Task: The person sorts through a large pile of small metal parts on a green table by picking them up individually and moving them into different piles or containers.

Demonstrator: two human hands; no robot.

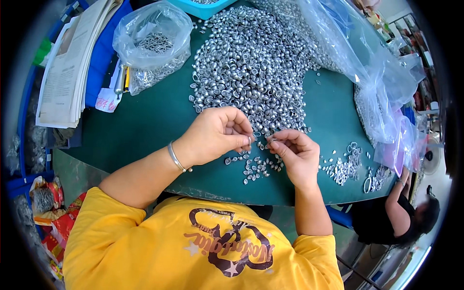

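Note:
My left hand (212,135), with a silver bangle (176,156) at the wrist, pinches a small silver metal piece (250,140) between thumb and forefinger. A short gap to the right, my right hand (299,154) is closed in a pinch too, with a small silvery bit at its fingertips whose kind I cannot make out. Both hands hover at the near edge of a big heap of hollow, dome-shaped silver metal pieces (251,63). Below the fingers, several loose pieces (256,169) lie scattered on the green tabletop (145,121).
An opened clear bag of metal parts (154,46) stands at the far left beside a paper stack (72,67). Clear plastic bags (382,101) line the right side. A smaller pile of silver parts (345,166) lies to the right. Another person (396,212) sits at the right edge.

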